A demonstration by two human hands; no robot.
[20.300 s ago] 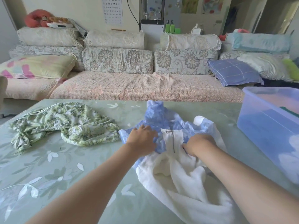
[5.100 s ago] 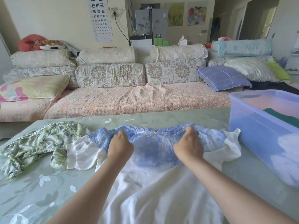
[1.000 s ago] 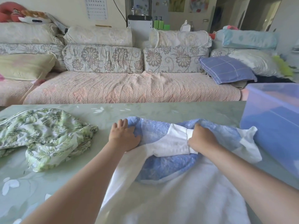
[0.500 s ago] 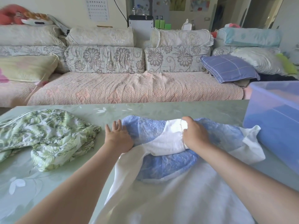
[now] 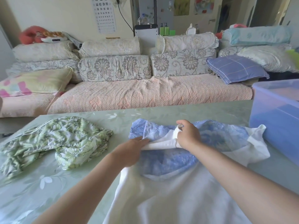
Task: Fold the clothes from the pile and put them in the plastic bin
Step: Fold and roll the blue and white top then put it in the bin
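Note:
A blue-and-white dress (image 5: pixel 215 139) lies spread across the green table (image 5: pixel 161 113), its white skirt running toward me. My right hand (image 5: pixel 187 135) pinches the end of a white sleeve folded across the blue bodice. My left hand (image 5: pixel 129 151) lies flat with straight fingers on the dress's left edge, pressing the fold. A crumpled green leaf-print garment (image 5: pixel 53 139) sits on the table to the left. The translucent plastic bin (image 5: pixel 275 117) stands at the right edge with folded dark cloth inside.
A long sofa (image 5: pixel 145 94) with floral cushions and several pillows runs behind the table. A blue checked pillow (image 5: pixel 234 68) lies on its right end. Bare tabletop shows between the dress and the far edge.
My right hand has lifted the white sleeve end slightly and shifted it left over the bodice. My left hand slid right and down along the dress's left edge. The view tilted up.

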